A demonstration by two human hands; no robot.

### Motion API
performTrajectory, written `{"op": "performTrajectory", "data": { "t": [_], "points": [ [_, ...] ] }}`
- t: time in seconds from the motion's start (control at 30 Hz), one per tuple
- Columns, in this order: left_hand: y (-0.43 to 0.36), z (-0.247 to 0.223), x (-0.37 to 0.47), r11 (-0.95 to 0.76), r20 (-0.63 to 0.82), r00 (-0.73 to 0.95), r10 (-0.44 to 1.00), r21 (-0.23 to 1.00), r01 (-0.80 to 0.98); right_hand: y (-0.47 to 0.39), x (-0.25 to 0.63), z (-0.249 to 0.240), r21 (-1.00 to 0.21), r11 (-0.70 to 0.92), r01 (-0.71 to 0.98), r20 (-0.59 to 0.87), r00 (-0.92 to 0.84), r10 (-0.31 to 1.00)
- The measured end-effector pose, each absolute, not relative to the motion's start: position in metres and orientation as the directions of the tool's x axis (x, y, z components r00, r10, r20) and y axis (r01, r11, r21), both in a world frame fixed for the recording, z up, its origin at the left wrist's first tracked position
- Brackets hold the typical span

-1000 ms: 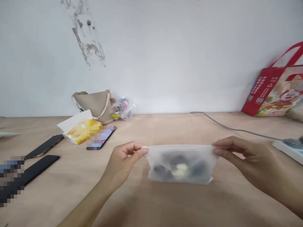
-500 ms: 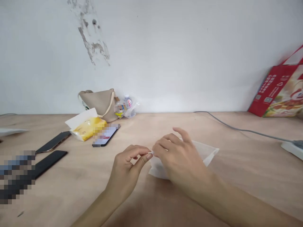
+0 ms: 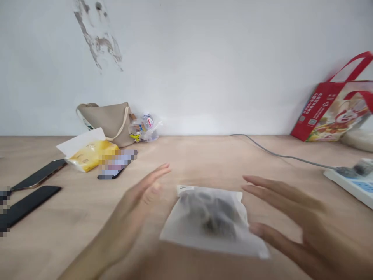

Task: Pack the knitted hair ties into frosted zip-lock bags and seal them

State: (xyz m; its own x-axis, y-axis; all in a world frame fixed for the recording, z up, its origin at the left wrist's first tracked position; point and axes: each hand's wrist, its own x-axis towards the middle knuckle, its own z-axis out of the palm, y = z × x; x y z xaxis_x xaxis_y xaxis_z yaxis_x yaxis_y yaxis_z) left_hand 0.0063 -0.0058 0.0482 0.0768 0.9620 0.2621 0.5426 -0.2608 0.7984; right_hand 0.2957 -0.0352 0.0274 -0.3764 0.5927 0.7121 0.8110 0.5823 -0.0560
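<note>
One head-worn camera looks forward and down from the wearer's side of the tabletop (image 3: 192,155), facing the wall (image 3: 204,70) across the upper half of the frame. It sits close: the left hand (image 3: 140,198) and right hand (image 3: 311,225) loom large at lower left and lower right.

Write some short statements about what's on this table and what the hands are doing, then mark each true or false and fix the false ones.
1. The pouch is between the left hand and the right hand. True.
2. The left hand grips the pouch. False: the left hand is open and apart from the pouch.
3. Something dark shows through the pouch. True.
4. The tissue pack is on the right hand's side. False: the tissue pack is on the left hand's side.
5. The cable runs to the power strip. True.
6. The right hand is clenched. False: its fingers are spread.
</note>
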Motion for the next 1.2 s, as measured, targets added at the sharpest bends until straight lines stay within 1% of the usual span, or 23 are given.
{"op": "performTrajectory", "data": {
  "t": [0.03,0.07,0.1,0.17,0.23,0.3,0.4,0.47,0.53,0.67,0.83,0.9,0.97,1.03,1.13,1.2],
  "points": [
    [-0.012,0.042,0.017,-0.29,0.292,0.099,0.951,0.735,0.614,-0.035,0.284,0.021,-0.037,0.588,0.808,0.669,-0.417,0.615],
    [-0.016,0.034,0.028,-0.365,0.33,0.184,0.926,0.654,0.663,-0.033,0.272,0.014,-0.022,0.601,0.799,0.632,-0.455,0.627],
    [-0.018,0.026,0.038,-0.465,0.361,0.303,0.882,0.564,0.683,-0.03,0.26,0.007,-0.019,0.618,0.786,0.613,-0.479,0.628],
    [-0.015,0.008,0.054,-0.648,0.352,0.544,0.761,0.401,0.647,-0.023,0.239,-0.009,-0.005,0.644,0.765,0.569,-0.528,0.631],
    [-0.008,-0.007,0.062,-0.689,0.314,0.614,0.724,0.303,0.658,-0.017,0.228,-0.023,0.02,0.661,0.75,0.528,-0.569,0.63],
    [0.0,-0.018,0.062,-0.706,0.28,0.649,0.707,0.236,0.668,-0.012,0.224,-0.035,0.041,0.667,0.744,0.514,-0.588,0.625],
    [0.005,-0.033,0.057,-0.742,0.315,0.677,0.666,0.182,0.645,-0.008,0.227,-0.049,0.059,0.678,0.733,0.539,-0.595,0.596],
    [0.006,-0.043,0.054,-0.759,0.386,0.665,0.64,0.176,0.627,-0.005,0.23,-0.055,0.082,0.692,0.717,0.553,-0.61,0.567],
    [0.008,-0.051,0.052,-0.763,0.418,0.652,0.632,0.188,0.619,-0.002,0.233,-0.059,0.107,0.699,0.707,0.55,-0.628,0.55],
    [0.015,-0.057,0.049,-0.759,0.396,0.654,0.645,0.231,0.609,0.005,0.235,-0.059,0.129,0.698,0.705,0.538,-0.64,0.548],
    [0.027,-0.055,0.047,-0.716,0.335,0.634,0.697,0.274,0.643,0.02,0.237,-0.052,0.065,0.707,0.704,0.545,-0.618,0.566],
    [0.033,-0.053,0.048,-0.706,0.32,0.63,0.707,0.266,0.657,0.028,0.238,-0.051,0.073,0.714,0.697,0.549,-0.625,0.554],
    [0.04,-0.051,0.048,-0.715,0.314,0.645,0.696,0.231,0.659,0.036,0.24,-0.052,0.118,0.723,0.68,0.551,-0.651,0.522],
    [0.046,-0.048,0.047,-0.746,0.338,0.674,0.657,0.166,0.645,0.043,0.241,-0.054,0.189,0.715,0.673,0.562,-0.671,0.483],
    [0.053,-0.047,0.043,-0.771,0.38,0.708,0.595,0.021,0.636,0.05,0.245,-0.058,0.312,0.656,0.687,0.604,-0.676,0.421],
    [0.054,-0.051,0.04,-0.76,0.401,0.723,0.563,-0.092,0.643,0.051,0.248,-0.061,0.359,0.608,0.708,0.636,-0.663,0.395]
  ]
}}
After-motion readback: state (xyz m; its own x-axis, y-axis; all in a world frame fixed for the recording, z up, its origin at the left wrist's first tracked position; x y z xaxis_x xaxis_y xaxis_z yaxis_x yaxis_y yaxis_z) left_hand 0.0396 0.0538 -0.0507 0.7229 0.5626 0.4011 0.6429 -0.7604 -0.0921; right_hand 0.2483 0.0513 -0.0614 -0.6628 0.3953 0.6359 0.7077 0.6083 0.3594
